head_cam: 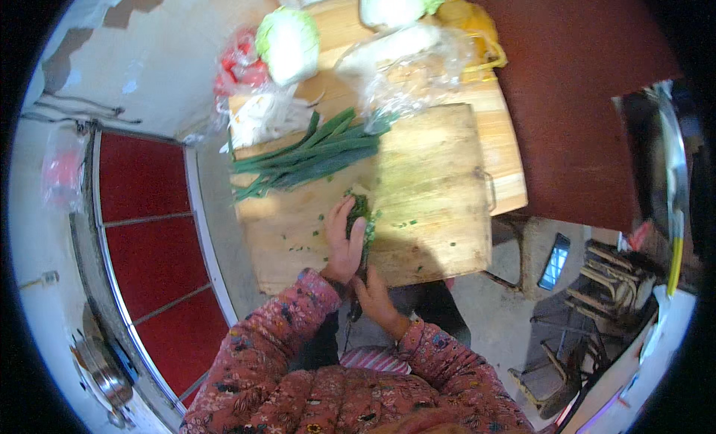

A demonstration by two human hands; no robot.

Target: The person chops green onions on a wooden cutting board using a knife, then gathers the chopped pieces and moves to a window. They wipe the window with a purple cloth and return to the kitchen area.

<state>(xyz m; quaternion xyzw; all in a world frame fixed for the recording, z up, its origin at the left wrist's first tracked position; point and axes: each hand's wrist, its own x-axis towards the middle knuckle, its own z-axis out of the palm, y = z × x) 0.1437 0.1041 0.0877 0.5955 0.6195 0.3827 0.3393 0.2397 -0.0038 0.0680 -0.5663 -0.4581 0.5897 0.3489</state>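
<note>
My right hand (pixel 380 304) is closed around the dark handle of a knife (pixel 356 311) at the near edge of a wooden cutting board (pixel 430 193). The knife's blade is mostly hidden by my left hand and the greens. My left hand (pixel 342 241) lies flat along a heap of chopped green scallion (pixel 358 207), fingers extended and thumb apart. Small green bits (pixel 405 224) are scattered over the board. Beyond my hands, a bundle of long green scallion leaves (pixel 313 157) lies across the board's far left part.
A napa cabbage (pixel 288 45) stands at the back left, beside a red plastic bag (pixel 240 62) and whitish strips (pixel 268 118). Clear plastic bags (pixel 403 70) and a yellow bag (pixel 470 34) are at the back. Folded chairs (pixel 582 322) stand on the right.
</note>
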